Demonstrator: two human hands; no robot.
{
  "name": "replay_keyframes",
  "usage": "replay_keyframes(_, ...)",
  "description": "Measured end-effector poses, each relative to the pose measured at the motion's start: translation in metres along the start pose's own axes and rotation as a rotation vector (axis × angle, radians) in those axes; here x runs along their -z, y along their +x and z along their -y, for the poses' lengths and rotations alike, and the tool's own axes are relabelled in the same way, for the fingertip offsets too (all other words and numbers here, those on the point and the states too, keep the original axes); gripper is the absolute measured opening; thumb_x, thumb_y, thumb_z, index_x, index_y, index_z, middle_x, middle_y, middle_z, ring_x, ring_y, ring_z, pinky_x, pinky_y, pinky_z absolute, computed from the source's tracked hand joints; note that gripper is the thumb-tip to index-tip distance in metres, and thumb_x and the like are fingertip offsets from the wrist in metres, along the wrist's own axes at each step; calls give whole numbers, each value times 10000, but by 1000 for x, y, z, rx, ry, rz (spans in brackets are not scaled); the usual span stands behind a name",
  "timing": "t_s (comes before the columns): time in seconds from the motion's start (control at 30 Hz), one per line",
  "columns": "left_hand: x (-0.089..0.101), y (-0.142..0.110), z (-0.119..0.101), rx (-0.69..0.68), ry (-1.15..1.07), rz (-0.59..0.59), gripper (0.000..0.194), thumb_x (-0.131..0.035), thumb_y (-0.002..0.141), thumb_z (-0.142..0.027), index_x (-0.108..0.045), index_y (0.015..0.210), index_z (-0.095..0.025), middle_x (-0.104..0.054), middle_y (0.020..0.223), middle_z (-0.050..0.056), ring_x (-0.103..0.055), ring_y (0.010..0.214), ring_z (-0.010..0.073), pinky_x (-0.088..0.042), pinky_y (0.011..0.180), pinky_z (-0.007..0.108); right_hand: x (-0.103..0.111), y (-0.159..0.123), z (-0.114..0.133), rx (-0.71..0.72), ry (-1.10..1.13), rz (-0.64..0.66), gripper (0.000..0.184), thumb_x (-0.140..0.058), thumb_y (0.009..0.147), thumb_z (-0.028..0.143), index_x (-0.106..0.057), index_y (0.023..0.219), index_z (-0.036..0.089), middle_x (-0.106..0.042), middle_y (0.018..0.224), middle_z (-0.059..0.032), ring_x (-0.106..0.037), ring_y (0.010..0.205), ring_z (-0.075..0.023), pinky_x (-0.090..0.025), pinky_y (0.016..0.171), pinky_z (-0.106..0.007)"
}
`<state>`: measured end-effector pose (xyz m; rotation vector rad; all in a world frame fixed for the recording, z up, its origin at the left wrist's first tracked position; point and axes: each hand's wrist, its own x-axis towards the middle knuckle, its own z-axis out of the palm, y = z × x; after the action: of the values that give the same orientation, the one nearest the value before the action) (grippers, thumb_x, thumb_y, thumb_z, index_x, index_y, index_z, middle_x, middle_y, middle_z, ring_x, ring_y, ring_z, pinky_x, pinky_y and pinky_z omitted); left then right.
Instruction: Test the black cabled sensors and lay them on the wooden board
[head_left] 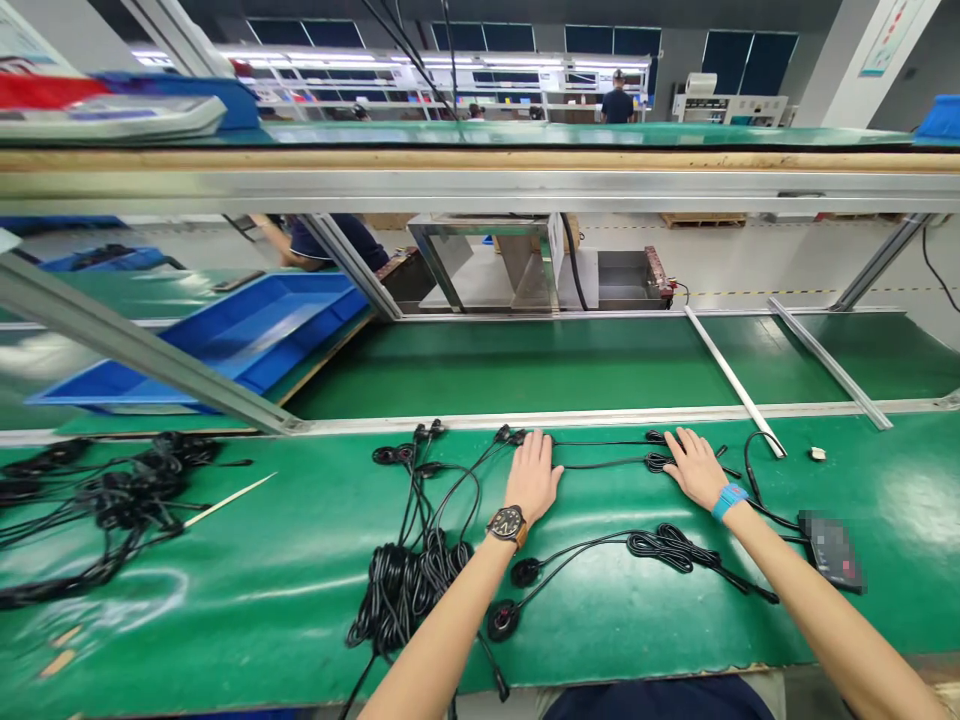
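Note:
My left hand [534,475] lies flat with fingers stretched over the left ends of two black cables [600,465]. These run side by side to small tied coils [658,462], where my right hand [694,467] rests with its fingers spread, touching or just beside them; I cannot tell which. Nearer to me lies another pair of cables with round black ends [504,620] and a tied coil [671,548]. A heap of bundled black cables [401,590] sits left of my left forearm. A flat black box [831,550] with a cable lies right of my right wrist.
More tangled black cables [120,495] and a thin pale stick [229,500] lie at left. A blue tray [255,330] stands beyond the frame post. Two rods [735,380] cross the back channel. A shelf edge [480,188] spans above. Other people [618,102] are further off.

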<state>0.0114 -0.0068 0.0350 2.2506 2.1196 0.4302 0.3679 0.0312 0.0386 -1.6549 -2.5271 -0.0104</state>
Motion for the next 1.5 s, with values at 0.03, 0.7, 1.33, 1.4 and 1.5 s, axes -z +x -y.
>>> replay_keyframes(0.03, -6, 1, 0, -35, -29, 19, 580, -395, 963, -328, -365, 1499, -109, -344, 1597, 205, -293, 1497, 346, -309, 1188, 521, -3, 4, -2, -1, 1, 19, 574, -409, 1002, 412, -351, 1522, 176, -390, 1546, -197, -328, 1432, -364, -303, 1134, -542)
replay_keyframes(0.7, 33, -126, 33, -67, -385, 283, 346, -589, 952, -419, -610, 1224, -208, -616, 1270, 92, -624, 1084, 211, -554, 928, 425, 44, -99, 8, 27, 553, 474, 307, -707, 789, 337, -657, 1070, 223, -687, 975, -59, -634, 930, -253, -493, 818, -354)
replay_keyframes(1.33, 41, -50, 11, 340, -652, 271, 400, -335, 988, -428, -555, 1186, -158, -693, 878, 71, -665, 780, 205, -517, 761, 340, 79, -18, -12, -35, 528, 259, 348, -408, 971, 349, -662, 1128, 170, -692, 1113, -118, -633, 1014, -261, -490, 921, -397)
replay_keyframes(1.4, 40, -42, 0, 347, -320, 259, 367, -355, 991, -372, -554, 1198, -143, -695, 931, 112, -667, 859, 250, -497, 793, 374, 69, -11, -10, -54, 306, 179, 347, -426, 959, 294, -666, 1156, 138, -666, 1138, -161, -603, 1058, -292, -478, 926, -427)
replay_keyframes(1.5, 39, -45, -12, 281, 59, 144, 377, -357, 1003, -375, -569, 1180, -118, -666, 1029, 162, -634, 984, 299, -480, 813, 392, 47, -18, -2, 38, 114, 43, 385, -498, 956, 314, -616, 1275, 134, -620, 1198, -174, -554, 1103, -304, -476, 906, -425)
